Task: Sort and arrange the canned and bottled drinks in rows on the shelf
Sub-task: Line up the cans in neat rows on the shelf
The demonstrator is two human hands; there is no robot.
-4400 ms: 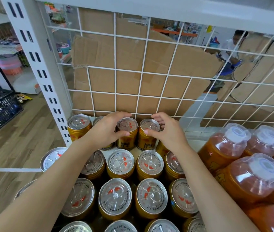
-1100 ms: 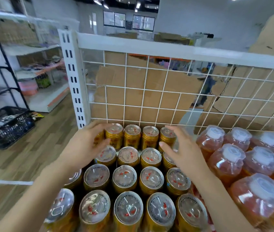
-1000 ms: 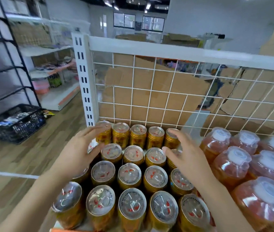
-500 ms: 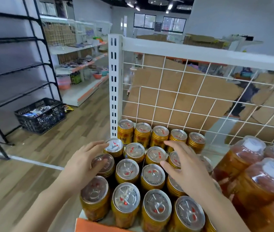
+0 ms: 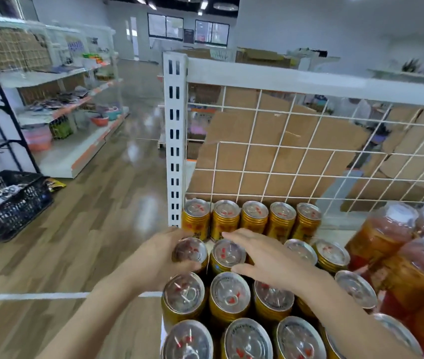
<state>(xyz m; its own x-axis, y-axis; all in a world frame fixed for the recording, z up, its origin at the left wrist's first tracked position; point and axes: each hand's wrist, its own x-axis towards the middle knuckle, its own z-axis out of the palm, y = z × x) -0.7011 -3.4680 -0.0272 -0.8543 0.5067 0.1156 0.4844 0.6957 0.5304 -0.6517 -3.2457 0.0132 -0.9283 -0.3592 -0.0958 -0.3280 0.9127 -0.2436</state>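
Gold cans with silver pull-tab lids stand in rows on the white shelf (image 5: 332, 226). The back row (image 5: 253, 218) lines the wire mesh. My left hand (image 5: 157, 257) curls around the leftmost gold can (image 5: 191, 251) of the second row, at the shelf's left edge. My right hand (image 5: 267, 260) lies spread over the lids beside it, finger and thumb flanking the neighbouring can (image 5: 229, 252). Orange-red bottles (image 5: 387, 234) with clear caps stand packed on the right.
A white slotted post (image 5: 177, 141) marks the shelf's left corner. Wire mesh (image 5: 283, 174) with cardboard (image 5: 283, 141) behind closes the back. A black crate (image 5: 8, 203) sits on the wooden floor at left, by other stocked shelving (image 5: 76, 112).
My view has swung left and pulled back. Both hands slid from the sides of the can block to the left end of the second row, and my left hand has closed round its end can.
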